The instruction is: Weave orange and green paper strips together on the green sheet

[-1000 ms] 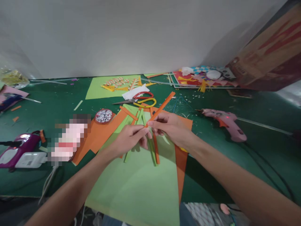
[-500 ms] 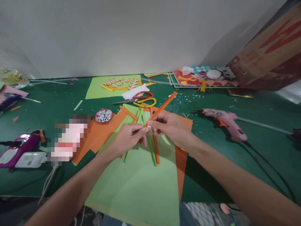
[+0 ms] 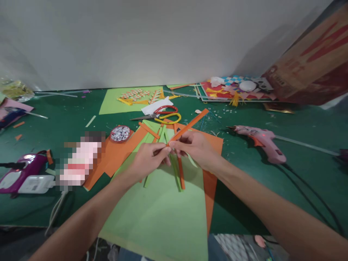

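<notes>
Fingertips of my left hand (image 3: pixel 150 156) and my right hand (image 3: pixel 191 146) meet over the paper pile, both pinching the lower end of an orange paper strip (image 3: pixel 191 124). The strip's free end slants up to the right. A pale green strip (image 3: pixel 193 160) shows beneath my right hand; whether I grip it is hidden. Below my hands, several green strips (image 3: pixel 176 177) and an orange strip (image 3: pixel 181 174) lie on a light green sheet (image 3: pixel 163 214). Orange paper (image 3: pixel 210 195) sticks out from under that sheet.
Scissors (image 3: pixel 165 115) with red and yellow handles lie beyond my hands, beside a round tin of beads (image 3: pixel 120 133). A pink glue gun (image 3: pixel 261 141) rests at right, its cord trailing. Left are a blurred pink object (image 3: pixel 80 161) and a purple device (image 3: pixel 29 165). A paper bag (image 3: pixel 312 69) stands back right.
The orange strip's free end has tilted slightly lower and to the right. More of the pale green strip shows below my right hand. Both hands keep their pinch.
</notes>
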`<state>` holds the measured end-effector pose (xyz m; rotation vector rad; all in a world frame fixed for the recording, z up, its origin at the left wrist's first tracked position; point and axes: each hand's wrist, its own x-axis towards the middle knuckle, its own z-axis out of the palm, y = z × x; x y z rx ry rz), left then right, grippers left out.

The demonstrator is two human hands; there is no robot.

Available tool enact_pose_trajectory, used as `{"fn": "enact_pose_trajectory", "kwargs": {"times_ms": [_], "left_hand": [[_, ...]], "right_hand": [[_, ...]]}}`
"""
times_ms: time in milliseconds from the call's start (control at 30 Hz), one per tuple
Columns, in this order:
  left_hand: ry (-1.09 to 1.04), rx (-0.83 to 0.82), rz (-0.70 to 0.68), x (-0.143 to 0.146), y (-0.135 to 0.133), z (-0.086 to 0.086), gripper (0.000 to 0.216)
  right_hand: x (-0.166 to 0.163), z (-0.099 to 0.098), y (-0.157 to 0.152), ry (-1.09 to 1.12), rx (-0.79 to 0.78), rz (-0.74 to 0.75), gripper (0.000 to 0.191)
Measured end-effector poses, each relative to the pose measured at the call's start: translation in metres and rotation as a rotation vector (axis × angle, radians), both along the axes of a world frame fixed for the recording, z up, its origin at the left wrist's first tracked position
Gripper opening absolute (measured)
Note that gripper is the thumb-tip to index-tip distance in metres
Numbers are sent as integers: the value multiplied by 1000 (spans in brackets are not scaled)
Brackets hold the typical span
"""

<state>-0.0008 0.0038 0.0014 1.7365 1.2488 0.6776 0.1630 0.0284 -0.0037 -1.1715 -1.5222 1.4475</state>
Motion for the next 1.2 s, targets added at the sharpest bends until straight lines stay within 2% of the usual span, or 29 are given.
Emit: {"fn": "enact_pose_trajectory", "kwargs": {"times_ms": [467,667,900,1067,1200], "left_hand": [[8,72,-3,-1,0,-2,29],[34,84,5,-2,0,-3,29],[59,60,7,2,0,-3,29],[70,68,-11,2,-1,-4,28],[111,102,-20,0,0,-4,28]], "right_hand": [[0,0,0,43,68,-19,34],[1,2,-1,-10,72,26,34],[0,2,-1,-34,69,-49,34],[-2,2,-1,11,99,-2,34],[-2,5,-2,-50,115,25,35]]}}
